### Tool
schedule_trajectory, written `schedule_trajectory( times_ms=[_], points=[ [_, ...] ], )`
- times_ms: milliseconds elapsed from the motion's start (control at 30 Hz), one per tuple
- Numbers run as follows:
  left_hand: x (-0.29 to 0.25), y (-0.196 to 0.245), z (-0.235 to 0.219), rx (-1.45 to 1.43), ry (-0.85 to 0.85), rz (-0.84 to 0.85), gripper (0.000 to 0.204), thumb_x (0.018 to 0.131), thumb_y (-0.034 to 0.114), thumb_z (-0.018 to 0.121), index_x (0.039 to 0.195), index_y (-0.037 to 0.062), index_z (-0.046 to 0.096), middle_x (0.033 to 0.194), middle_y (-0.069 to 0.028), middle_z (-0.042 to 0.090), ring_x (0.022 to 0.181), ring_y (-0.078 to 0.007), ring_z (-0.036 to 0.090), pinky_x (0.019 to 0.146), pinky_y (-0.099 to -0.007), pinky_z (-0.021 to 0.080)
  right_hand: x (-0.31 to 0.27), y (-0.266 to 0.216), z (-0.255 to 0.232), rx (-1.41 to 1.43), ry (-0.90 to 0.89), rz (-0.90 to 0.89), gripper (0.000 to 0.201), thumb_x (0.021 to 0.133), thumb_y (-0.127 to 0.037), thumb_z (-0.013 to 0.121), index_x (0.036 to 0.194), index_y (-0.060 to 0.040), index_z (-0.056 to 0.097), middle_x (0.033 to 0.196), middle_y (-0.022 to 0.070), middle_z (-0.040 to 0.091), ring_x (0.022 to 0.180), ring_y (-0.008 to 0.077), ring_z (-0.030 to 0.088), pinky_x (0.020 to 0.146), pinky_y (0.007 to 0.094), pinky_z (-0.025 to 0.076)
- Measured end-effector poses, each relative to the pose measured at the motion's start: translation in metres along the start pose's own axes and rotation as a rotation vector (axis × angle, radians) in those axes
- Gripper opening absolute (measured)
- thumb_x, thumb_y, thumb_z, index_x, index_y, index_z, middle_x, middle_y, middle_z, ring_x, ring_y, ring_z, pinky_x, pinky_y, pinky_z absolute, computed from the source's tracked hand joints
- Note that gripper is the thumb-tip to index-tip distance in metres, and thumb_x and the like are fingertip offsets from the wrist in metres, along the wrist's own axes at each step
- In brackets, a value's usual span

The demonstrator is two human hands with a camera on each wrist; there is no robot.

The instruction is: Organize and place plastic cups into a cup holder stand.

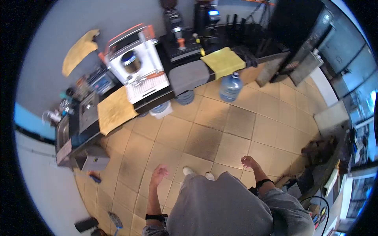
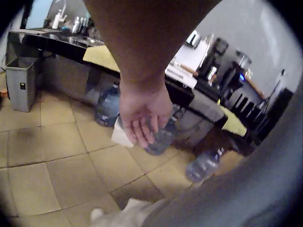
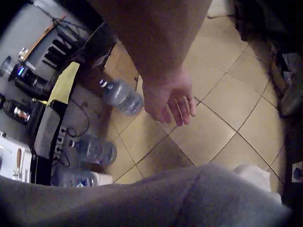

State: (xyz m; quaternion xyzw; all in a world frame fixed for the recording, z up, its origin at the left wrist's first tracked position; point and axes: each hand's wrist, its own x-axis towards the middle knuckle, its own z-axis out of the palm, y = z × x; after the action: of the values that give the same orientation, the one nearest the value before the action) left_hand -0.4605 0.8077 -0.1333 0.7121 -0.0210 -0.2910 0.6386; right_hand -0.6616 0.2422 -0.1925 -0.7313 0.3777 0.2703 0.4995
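A person in a grey shirt stands on a tan tiled floor (image 1: 220, 133), seen from above. My left hand (image 1: 159, 174) hangs in the air with relaxed fingers and holds nothing; the left wrist view shows its fingers (image 2: 142, 135) loosely straight. My right hand (image 1: 248, 161) hovers the same way, empty, fingers (image 3: 177, 111) loosely hanging over the tiles. Both hands are well short of the counter (image 1: 189, 74). A blue water jug (image 1: 230, 86) stands on the floor in front of that counter.
A white machine (image 1: 138, 65) and black coffee grinders (image 1: 204, 19) stand on the counter, with yellow cloths (image 1: 224, 61) draped over its edge. More water jugs (image 2: 108, 105) sit below it. A sink (image 1: 63, 131) and a grey bin (image 1: 92, 159) are at the left. Clutter lines the right side (image 1: 327, 165).
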Motion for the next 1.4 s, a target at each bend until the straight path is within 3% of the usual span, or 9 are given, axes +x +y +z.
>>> schedule_trajectory(
  times_ms=[200, 400, 467, 533, 600, 667, 767, 1100, 1400],
  points=[
    [0.087, -0.05, -0.035, 0.386, -0.206, -0.756, 0.028, 0.096, 0.023, 0.055, 0.116, 0.004, 0.06, 0.095, -0.0133, 0.071, 0.079, -0.0237, 0.072, 0.066, -0.036, 0.058, -0.009, 0.027, -0.007, 0.076, 0.009, 0.17, 0.027, 0.091, -0.029, 0.06, 0.103, -0.0066, 0.067, 0.083, 0.0057, 0.069, 0.073, 0.0201, 0.067, 0.062, 0.0352, 0.056],
    [0.189, -0.044, -0.035, 0.59, -0.31, -0.706, 0.036, 0.095, 0.028, 0.057, 0.121, 0.0028, 0.059, 0.088, -0.0143, 0.072, 0.073, -0.026, 0.071, 0.063, -0.0382, 0.058, -0.016, -0.026, -0.038, 0.368, 0.189, 0.244, 0.03, 0.094, -0.03, 0.057, 0.115, -0.0094, 0.063, 0.092, 0.0065, 0.07, 0.075, 0.0191, 0.067, 0.065, 0.0358, 0.056],
    [0.237, -0.078, -0.031, 0.196, -0.311, -0.515, 0.035, 0.095, 0.03, 0.058, 0.115, 0.0013, 0.063, 0.084, -0.0129, 0.071, 0.07, -0.0238, 0.069, 0.061, -0.0384, 0.057, -0.008, -0.038, -0.054, 0.409, 0.181, 0.26, 0.03, 0.096, -0.025, 0.053, 0.12, -0.0089, 0.061, 0.1, 0.0093, 0.07, 0.081, 0.0204, 0.068, 0.07, 0.0373, 0.057],
    [0.296, -0.037, 0.015, 0.764, -0.643, -0.513, 0.036, 0.094, 0.034, 0.058, 0.104, 0.0008, 0.067, 0.086, -0.0099, 0.071, 0.072, -0.022, 0.067, 0.061, -0.0373, 0.055, -0.005, -0.07, -0.071, 0.354, 0.195, 0.276, 0.031, 0.099, -0.018, 0.049, 0.126, -0.0079, 0.06, 0.109, 0.0124, 0.069, 0.088, 0.0221, 0.069, 0.076, 0.0384, 0.058],
    [0.356, 0.002, 0.059, 0.317, -0.928, -0.682, 0.034, 0.096, 0.034, 0.056, 0.096, 0.0026, 0.069, 0.083, -0.0068, 0.07, 0.074, -0.0199, 0.067, 0.062, -0.0351, 0.053, 0.014, -0.085, -0.091, 0.381, 0.198, 0.226, 0.031, 0.099, -0.018, 0.049, 0.126, -0.0079, 0.06, 0.109, 0.0123, 0.069, 0.088, 0.0224, 0.069, 0.076, 0.0384, 0.058],
    [0.332, 0.166, 0.152, 0.835, -0.843, -0.303, 0.032, 0.098, 0.031, 0.054, 0.092, 0.0036, 0.069, 0.078, -0.0049, 0.069, 0.071, -0.017, 0.065, 0.064, -0.0318, 0.052, 0.042, -0.084, -0.114, 0.413, 0.195, 0.178, 0.031, 0.1, -0.018, 0.049, 0.127, -0.008, 0.059, 0.11, 0.0121, 0.069, 0.089, 0.0227, 0.069, 0.077, 0.0384, 0.058],
    [0.399, 0.198, 0.227, 0.627, -0.972, -0.192, 0.03, 0.1, 0.028, 0.053, 0.089, 0.0034, 0.065, 0.074, -0.0037, 0.066, 0.071, -0.0135, 0.064, 0.069, -0.0294, 0.051, 0.087, -0.093, -0.166, 0.607, 0.149, -0.014, 0.034, 0.097, -0.021, 0.052, 0.127, -0.0072, 0.059, 0.109, 0.0109, 0.069, 0.089, 0.0219, 0.068, 0.076, 0.0378, 0.058],
    [0.567, 0.36, 0.423, 0.388, -0.579, 0.4, 0.024, 0.103, 0.022, 0.049, 0.097, 0.0013, 0.061, 0.075, -0.0017, 0.059, 0.074, -0.0115, 0.061, 0.073, -0.0284, 0.05, 0.195, -0.263, -0.391, 0.446, 0.447, -0.501, 0.059, 0.085, -0.018, 0.068, 0.137, -0.0037, 0.045, 0.11, 0.0124, 0.062, 0.089, 0.0211, 0.064, 0.077, 0.0352, 0.053],
    [0.701, 0.443, 0.522, 0.337, -0.209, 0.517, 0.057, 0.094, 0.025, 0.067, 0.142, 0.0064, 0.043, 0.135, -0.0127, 0.05, 0.082, -0.0165, 0.067, 0.077, -0.0294, 0.052, 0.232, -0.435, -0.51, 0.114, 0.983, -0.814, 0.126, 0.067, -0.023, 0.09, 0.155, -0.0048, 0.003, 0.153, 0.0271, 0.024, 0.141, 0.0407, 0.029, 0.116, 0.045, 0.029]
  ],
)
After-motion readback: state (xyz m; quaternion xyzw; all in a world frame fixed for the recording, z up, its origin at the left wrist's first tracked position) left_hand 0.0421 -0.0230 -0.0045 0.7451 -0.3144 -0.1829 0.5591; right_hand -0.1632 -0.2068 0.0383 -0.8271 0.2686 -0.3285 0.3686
